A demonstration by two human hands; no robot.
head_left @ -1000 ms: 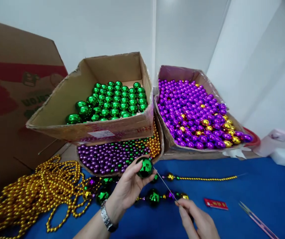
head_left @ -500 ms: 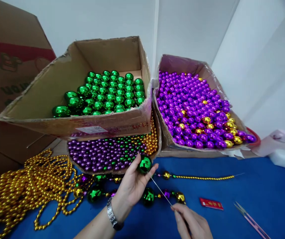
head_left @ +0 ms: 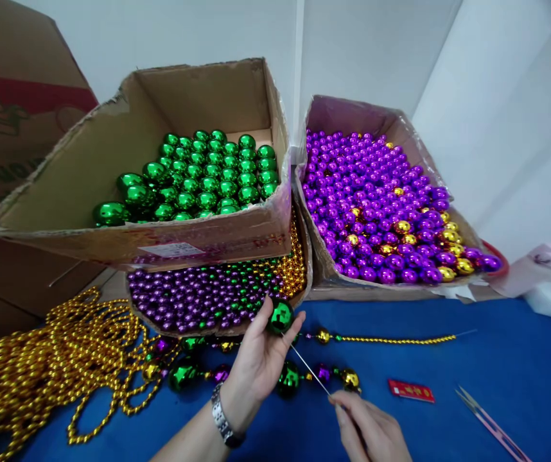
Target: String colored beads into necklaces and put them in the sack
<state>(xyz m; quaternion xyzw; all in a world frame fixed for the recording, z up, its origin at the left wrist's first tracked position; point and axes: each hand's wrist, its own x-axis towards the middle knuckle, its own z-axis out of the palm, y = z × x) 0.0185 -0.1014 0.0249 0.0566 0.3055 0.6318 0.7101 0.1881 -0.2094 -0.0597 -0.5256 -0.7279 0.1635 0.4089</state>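
Note:
A large shiny green bead (head_left: pixel 281 317) is held between the fingers of my left hand (head_left: pixel 261 356), which wears a metal-band watch. My right hand (head_left: pixel 369 427) pinches the lower end of a thin metal needle (head_left: pixel 311 372). The needle's upper end meets the underside of the bead; whether it is inside the hole I cannot tell. Behind and below my left hand, a strung bead garland (head_left: pixel 288 380) of green, purple and gold beads lies on the blue cloth, partly hidden by the hand. Its gold strand (head_left: pixel 395 340) stretches right.
Cardboard boxes hold green beads (head_left: pixel 208 183), purple and gold beads (head_left: pixel 367 205), and small mixed beads (head_left: pixel 198 298). Gold bead chains (head_left: pixel 63 366) pile at left. Pink tweezers (head_left: pixel 490 423) and a red packet (head_left: pixel 411 390) lie at right on the blue cloth (head_left: pixel 449 366).
My view has shifted slightly. My left hand keeps its hold on the green bead, and my right hand has moved very slightly along with the needle.

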